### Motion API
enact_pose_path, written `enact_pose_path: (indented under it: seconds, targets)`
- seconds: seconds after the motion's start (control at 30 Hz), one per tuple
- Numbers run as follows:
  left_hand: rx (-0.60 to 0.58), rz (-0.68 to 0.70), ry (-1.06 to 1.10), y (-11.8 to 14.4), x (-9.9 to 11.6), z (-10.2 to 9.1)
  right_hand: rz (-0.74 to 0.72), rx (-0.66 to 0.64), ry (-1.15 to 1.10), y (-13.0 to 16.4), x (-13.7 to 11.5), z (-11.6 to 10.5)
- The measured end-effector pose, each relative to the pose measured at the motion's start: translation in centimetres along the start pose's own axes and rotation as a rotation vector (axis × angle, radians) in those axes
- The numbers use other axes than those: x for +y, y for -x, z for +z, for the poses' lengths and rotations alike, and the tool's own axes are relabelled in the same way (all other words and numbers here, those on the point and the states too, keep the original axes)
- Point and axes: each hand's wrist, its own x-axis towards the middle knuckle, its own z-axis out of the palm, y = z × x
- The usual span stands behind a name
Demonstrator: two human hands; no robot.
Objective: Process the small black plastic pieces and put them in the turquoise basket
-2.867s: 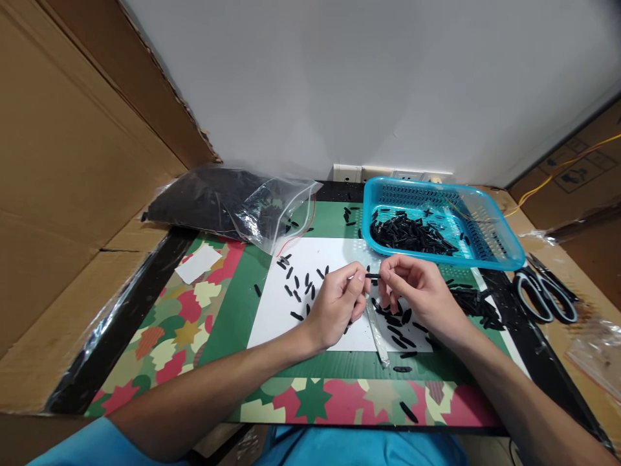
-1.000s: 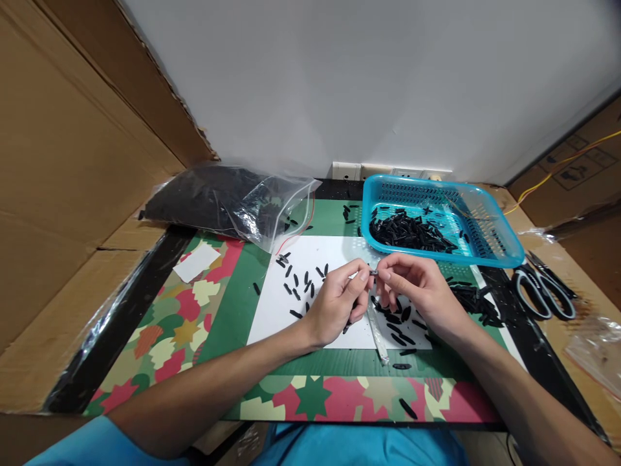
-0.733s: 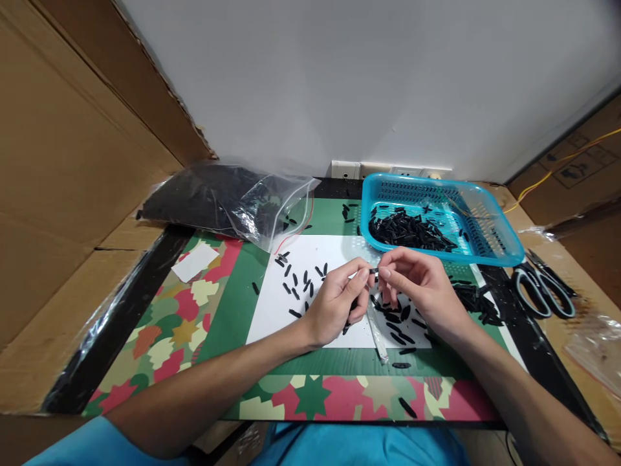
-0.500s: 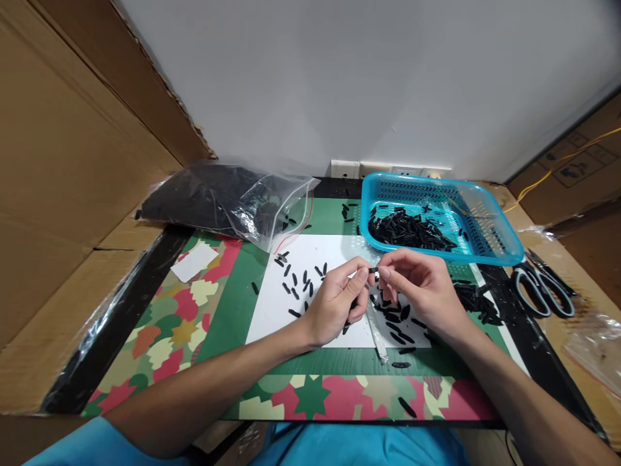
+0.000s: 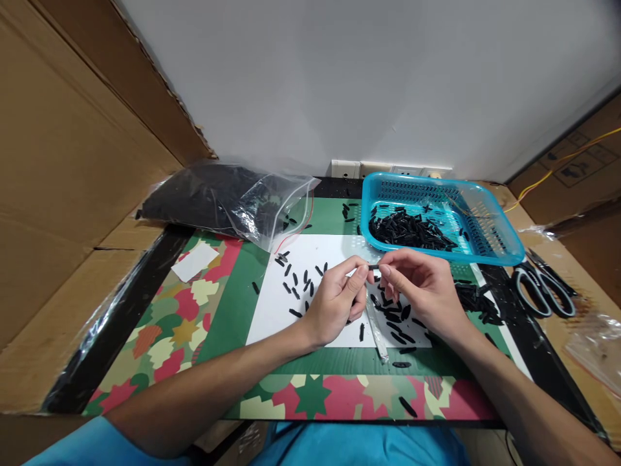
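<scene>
Between my two hands, a small black elongated piece (image 5: 373, 267) is pinched over the white paper (image 5: 272, 310). My left hand (image 5: 340, 294) has its thumb and forefinger closed on one end, with the other fingers curled under. Thumb and fingertips of my right hand (image 5: 412, 285) close on the other end. Fingertips hide most of the piece. Several similar black pieces lie on the paper, among them a loose piece (image 5: 361, 332) below my hands and a cluster (image 5: 392, 317) under my right hand.
A blue plastic basket (image 5: 444, 257) behind my right hand holds a heap of black pieces. At the back left lies a zip bag (image 5: 208, 197) of black material. Scissors (image 5: 543, 288) rest at the right, near another black pile (image 5: 478, 301). A clear plastic strip (image 5: 377, 330) lies on the paper.
A loose black piece now shows on the paper below my hands, right of where a dark piece showed by my left hand. Both hands have barely moved.
</scene>
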Motion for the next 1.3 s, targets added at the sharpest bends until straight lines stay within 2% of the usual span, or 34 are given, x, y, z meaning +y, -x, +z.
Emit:
enact_pose_path:
  seconds: [0.13,0.2,0.33,0.4,0.47,0.63,0.8,0.9,0.97,1.13,1.3]
  targets:
    - [0.078,0.009,0.084,-0.4,0.0,-0.1,-0.122,-0.021,0.245,0.3,-0.2,0.1]
    - [0.118,0.012,0.094,-0.5,0.0,-0.2,-0.196,-0.169,0.374,0.5,-0.4,0.2]
    - [0.154,0.019,0.096,-0.7,0.0,-0.3,-0.288,-0.589,0.557,0.6,-0.8,0.3]
    - [0.155,0.018,0.098,-0.6,0.1,-0.2,-0.283,-0.684,0.601,0.7,-0.8,0.3]
    - [0.149,0.015,0.096,-0.6,0.1,-0.2,-0.27,-0.712,0.63,0.7,-0.7,0.3]
    - [0.148,0.011,0.086,-0.5,0.1,-0.1,-0.286,-0.683,0.557,0.6,-0.8,0.3]
    - [0.158,-0.009,0.019,-0.4,0.3,-0.2,-0.508,-0.409,0.397,0.7,-0.7,0.4]
    - [0.131,-0.041,-0.01,-0.5,0.3,-0.1,-0.622,-0.314,0.385,0.8,-0.2,0.7]
    - [0.116,-0.044,-0.015,-0.5,0.4,-0.1,-0.653,-0.298,0.391,0.8,0.1,0.8]
    - [0.104,-0.082,0.031,-0.5,0.4,-0.1,-0.6,-0.294,0.34,0.7,0.1,1.0]
    - [0.093,-0.129,0.105,-0.5,0.3,0.0,-0.616,-0.275,0.305,0.5,0.0,0.9]
